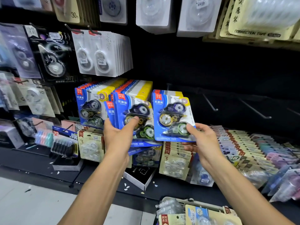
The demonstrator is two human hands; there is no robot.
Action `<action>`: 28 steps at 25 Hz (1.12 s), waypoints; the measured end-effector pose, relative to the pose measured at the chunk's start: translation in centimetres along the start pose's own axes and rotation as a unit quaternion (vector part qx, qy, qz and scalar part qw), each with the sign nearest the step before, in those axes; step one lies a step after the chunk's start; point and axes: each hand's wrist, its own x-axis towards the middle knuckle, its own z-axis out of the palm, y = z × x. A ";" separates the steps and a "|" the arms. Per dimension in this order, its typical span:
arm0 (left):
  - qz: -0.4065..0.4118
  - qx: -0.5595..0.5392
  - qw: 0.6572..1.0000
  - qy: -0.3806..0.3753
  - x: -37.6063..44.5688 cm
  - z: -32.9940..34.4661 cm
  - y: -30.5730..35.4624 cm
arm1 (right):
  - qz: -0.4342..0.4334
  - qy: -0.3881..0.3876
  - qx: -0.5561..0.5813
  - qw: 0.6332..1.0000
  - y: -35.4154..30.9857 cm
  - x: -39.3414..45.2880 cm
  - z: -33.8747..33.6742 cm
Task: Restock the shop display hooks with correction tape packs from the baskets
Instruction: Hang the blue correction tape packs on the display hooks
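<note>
Correction tape pack, blue card with clear blister holding three dispensers (172,117): held upright before the display wall, to the right of two full hooks of identical blue packs (97,101), and gripped at its lower right corner by the right hand (201,140), thumb curled over the front of the blister and fingers behind the card. A second blue pack (134,117), frontmost of the middle stack, is gripped by the left hand (116,137), thumb laid across the blister face, remaining fingers hidden behind the card. Handling is judged light and fairly stiff; the card is likely to bend if pinched at one corner, and the blister to be slick, so hold is best taken on the card margin, with the hang hole at the top left free for threading. Bare hooks (211,103) are seen to the right on the dark panel. Beige three-packs (175,161) are stacked below, and rows of pastel packs (253,148) lie along the shelf at right. A basket (203,207) with further packs is seen at the bottom edge.
</note>
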 end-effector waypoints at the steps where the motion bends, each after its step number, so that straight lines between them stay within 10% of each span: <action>1: 0.018 0.002 1.000 0.017 0.2 -0.3 0.3 | -0.033 0.014 -0.041 0.999 0.0 0.1 -0.4; 17: -0.003 -0.062 0.998 0.020 0.7 -1.4 1.3 | -0.191 0.046 -0.265 0.944 2.4 0.9 0.6; 28: -0.009 -0.051 0.998 -0.018 0.2 -0.7 0.7 | 0.081 -0.081 -0.189 0.975 1.2 9.1 2.9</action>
